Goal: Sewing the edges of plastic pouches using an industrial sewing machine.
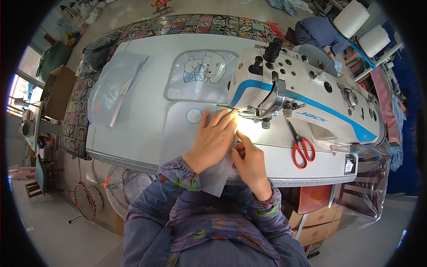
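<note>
Your left hand lies flat, fingers spread, on the clear plastic sheet, pressing it to the counter so it feeds straight toward the needle of the white sewing machine. Your right hand pinches the sheet's near edge, fingers closed on it, steering from the counter's front edge. Red-handled scissors wait on the machine bed at your right, within reach. A printed clear pouch rests toward the far edge.
</note>
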A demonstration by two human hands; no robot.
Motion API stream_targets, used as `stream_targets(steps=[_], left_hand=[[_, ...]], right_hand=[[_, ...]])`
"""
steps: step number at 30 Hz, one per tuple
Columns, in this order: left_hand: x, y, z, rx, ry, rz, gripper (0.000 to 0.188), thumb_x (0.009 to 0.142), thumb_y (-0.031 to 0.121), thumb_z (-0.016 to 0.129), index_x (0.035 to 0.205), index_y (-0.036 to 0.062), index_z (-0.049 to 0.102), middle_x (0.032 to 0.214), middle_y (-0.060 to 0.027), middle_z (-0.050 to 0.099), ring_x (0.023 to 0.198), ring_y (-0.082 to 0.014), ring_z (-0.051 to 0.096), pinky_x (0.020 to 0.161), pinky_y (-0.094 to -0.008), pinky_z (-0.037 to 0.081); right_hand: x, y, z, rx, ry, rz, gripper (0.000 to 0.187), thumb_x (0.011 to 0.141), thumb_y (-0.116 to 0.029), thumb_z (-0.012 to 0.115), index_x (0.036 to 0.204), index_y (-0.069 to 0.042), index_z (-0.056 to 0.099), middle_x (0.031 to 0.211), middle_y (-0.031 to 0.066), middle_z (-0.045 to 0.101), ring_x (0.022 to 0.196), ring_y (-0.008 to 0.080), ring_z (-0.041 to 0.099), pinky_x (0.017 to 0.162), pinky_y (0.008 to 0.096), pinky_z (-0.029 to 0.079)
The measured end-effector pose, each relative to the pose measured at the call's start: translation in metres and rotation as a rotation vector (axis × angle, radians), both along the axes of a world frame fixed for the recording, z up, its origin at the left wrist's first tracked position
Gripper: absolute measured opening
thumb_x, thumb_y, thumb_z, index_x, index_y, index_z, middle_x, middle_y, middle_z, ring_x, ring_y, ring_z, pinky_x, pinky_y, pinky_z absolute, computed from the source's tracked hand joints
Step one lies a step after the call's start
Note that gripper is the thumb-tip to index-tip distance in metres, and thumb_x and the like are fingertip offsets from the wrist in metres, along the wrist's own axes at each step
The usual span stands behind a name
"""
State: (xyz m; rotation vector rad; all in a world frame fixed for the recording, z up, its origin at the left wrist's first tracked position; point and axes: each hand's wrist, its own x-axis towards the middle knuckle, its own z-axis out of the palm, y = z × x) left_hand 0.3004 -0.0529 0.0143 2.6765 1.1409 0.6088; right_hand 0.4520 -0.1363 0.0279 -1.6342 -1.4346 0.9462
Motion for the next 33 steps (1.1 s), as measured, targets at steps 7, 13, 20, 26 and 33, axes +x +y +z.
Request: stream_targets(steps=[7,13,20,26,33], left_hand=[[-0.009,0.0,0.009,-0.045,-0.153,0.035,0.025,0.096,0.013,0.069,0.119,0.0041,0.062,0.145,-0.0131,0.058,0.142,-0.0346,0.049,0.122,-0.0605,0.034],[-0.037,-0.019,0.036,-0.256,-0.113,-0.137,0.029,0.094,0.018,0.075,0.115,0.0047,0.06,0.135,-0.0129,0.058,0.124,-0.0384,0.059,0.121,-0.0573,0.038],[-0.042,-0.032,0.025,-0.084,-0.107,-0.267,0.045,0.083,0.02,0.081,0.122,0.0057,0.065,0.126,-0.0103,0.058,0.118,-0.0358,0.06,0.108,-0.0518,0.049],[-0.042,-0.015,0.008,-0.105,-0.247,-0.263,0.033,0.08,0.0,0.071,0.111,0.0104,0.075,0.105,-0.0052,0.064,0.097,-0.028,0.064,0.083,-0.0405,0.056],[-0.035,0.009,0.005,-0.133,-0.27,-0.243,0.033,0.082,-0.002,0.067,0.11,0.0116,0.077,0.099,-0.0033,0.064,0.092,-0.0263,0.063,0.076,-0.0374,0.056]], right_hand=[[0.007,-0.004,-0.004,0.002,0.046,0.003,0.047,0.098,0.002,0.068,0.144,0.003,0.061,0.084,0.008,0.07,0.065,0.0111,0.067,0.06,0.0272,0.053],[0.015,0.002,-0.001,-0.028,0.08,0.003,0.045,0.098,0.003,0.069,0.142,0.003,0.061,0.085,0.0045,0.068,0.07,0.0072,0.063,0.063,0.0248,0.051],[0.019,0.011,0.002,-0.076,0.154,0.011,0.041,0.099,0.003,0.069,0.14,0.003,0.063,0.087,0.0027,0.066,0.072,0.0062,0.062,0.063,0.0235,0.05],[0.021,0.019,-0.003,-0.084,0.16,0.011,0.041,0.1,0.002,0.069,0.14,0.004,0.063,0.088,0.0036,0.067,0.074,0.0063,0.063,0.064,0.0231,0.053],[0.02,0.033,0.001,-0.114,0.179,-0.007,0.041,0.101,-0.001,0.067,0.14,0.006,0.062,0.089,0.0067,0.07,0.074,0.0105,0.071,0.065,0.0253,0.06]])
